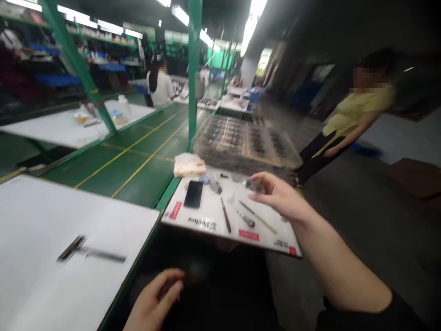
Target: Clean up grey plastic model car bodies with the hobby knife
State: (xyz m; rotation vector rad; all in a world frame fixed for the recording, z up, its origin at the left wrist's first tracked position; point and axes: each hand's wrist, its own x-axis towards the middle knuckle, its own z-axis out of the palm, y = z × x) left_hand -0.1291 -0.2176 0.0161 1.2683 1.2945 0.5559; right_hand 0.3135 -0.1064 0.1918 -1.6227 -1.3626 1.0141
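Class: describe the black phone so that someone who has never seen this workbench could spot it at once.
Find the white work mat with red labels, in front of the stacked clear trays. On its left part lies the phone: a flat black rectangle, far wider than the thin tools beside it.

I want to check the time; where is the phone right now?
Head view: the black phone lies flat on the left part of the white board, just this side of the white packet, left of the right hand.

The head-worn camera looks forward and down (close in) over the left hand [155, 301], right hand [279, 196] and white board [209, 212].
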